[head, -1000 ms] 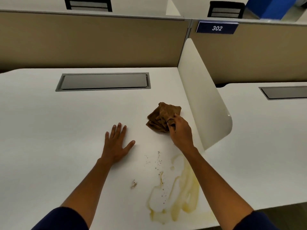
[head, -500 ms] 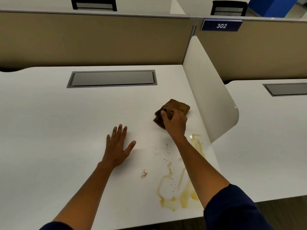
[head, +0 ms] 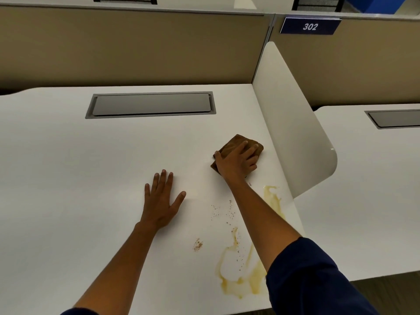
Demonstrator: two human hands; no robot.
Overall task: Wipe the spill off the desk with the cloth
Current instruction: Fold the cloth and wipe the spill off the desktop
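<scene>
A brown folded cloth (head: 234, 143) lies on the white desk (head: 91, 178) near the side divider. My right hand (head: 236, 161) presses flat on the cloth, fingers spread over it and thumb at its left edge. My left hand (head: 162, 201) rests flat on the desk, fingers straight, left of the spill. The yellow-brown spill (head: 238, 269) spreads along the desk's front right, partly under my right forearm, with a streak (head: 273, 198) near the divider and brown specks (head: 223, 212) and a crumb patch (head: 198, 244) beside it.
A white rounded divider (head: 293, 123) bounds the desk on the right. A grey cable hatch (head: 151, 105) is set in the desk at the back. Beige partition panels (head: 127, 48) stand behind, one with a "302" sign (head: 310, 26). A neighbouring desk (head: 368, 189) lies to the right.
My right hand went from pinching the crumpled cloth to lying flat over it, flattening it on the desk. My left hand stayed where it was.
</scene>
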